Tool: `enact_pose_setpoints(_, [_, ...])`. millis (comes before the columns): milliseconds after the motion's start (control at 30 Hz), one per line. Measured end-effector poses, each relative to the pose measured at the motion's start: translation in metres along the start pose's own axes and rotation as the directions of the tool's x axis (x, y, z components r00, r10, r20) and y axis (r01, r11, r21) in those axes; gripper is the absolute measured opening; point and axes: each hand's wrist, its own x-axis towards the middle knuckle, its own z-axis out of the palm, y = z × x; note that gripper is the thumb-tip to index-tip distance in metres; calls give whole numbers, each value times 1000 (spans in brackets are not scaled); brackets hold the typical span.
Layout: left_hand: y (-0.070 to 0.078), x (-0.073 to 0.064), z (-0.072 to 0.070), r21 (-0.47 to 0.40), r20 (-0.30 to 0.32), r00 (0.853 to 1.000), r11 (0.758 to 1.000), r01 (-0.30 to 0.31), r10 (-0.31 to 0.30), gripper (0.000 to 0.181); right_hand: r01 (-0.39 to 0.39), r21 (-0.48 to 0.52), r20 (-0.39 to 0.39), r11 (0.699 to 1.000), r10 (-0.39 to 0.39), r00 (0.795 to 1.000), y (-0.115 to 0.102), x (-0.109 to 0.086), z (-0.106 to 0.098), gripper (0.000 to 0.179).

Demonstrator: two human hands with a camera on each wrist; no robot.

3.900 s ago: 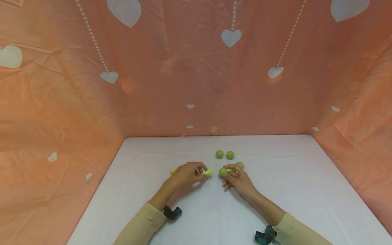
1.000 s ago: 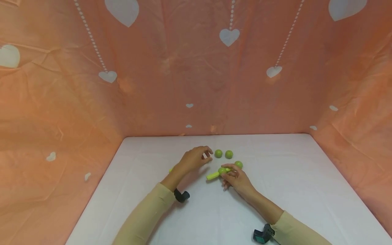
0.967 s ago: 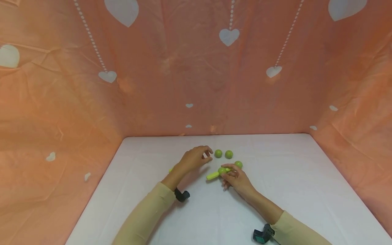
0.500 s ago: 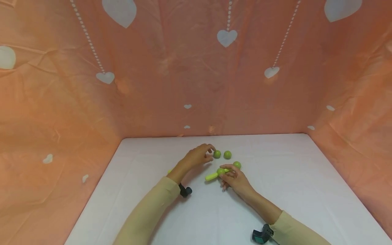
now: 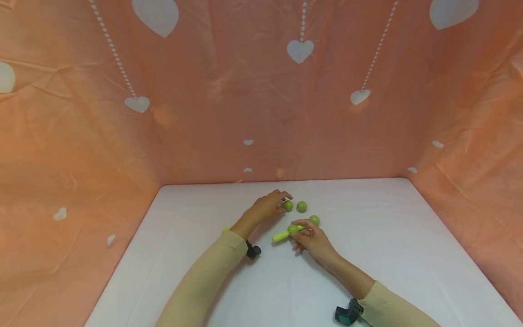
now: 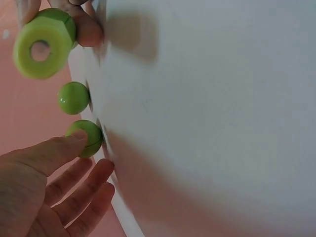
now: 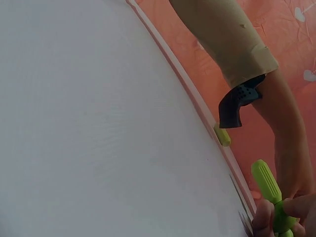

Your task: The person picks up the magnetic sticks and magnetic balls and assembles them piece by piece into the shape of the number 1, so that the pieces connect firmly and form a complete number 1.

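Note:
My right hand pinches a green ball with a yellow-green ribbed rod sticking out to its left. Another green ball sits at the far end of the same piece, partly behind the fingers. In the left wrist view the rod's end shows a round hole. My left hand is at the nearer of two loose green balls, index finger above it. The left wrist view shows the thumb over this ball, other fingers spread; firm contact is unclear.
A second loose green ball lies just right of the left hand. Another yellow-green rod pokes out behind the left forearm. The white table ends at an orange curtain with hearts.
My left hand has let go of the rod, which now stays on the piece in my right hand. It has moved forward and right to the loose ball. My right hand keeps its place.

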Motion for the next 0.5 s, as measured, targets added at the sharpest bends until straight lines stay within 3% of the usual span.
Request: enact_pose_setpoints(500, [2, 4, 1, 52, 17, 1000, 999, 3, -4, 33, 1, 5, -2, 1000, -1, 1000, 3, 0, 1, 48])
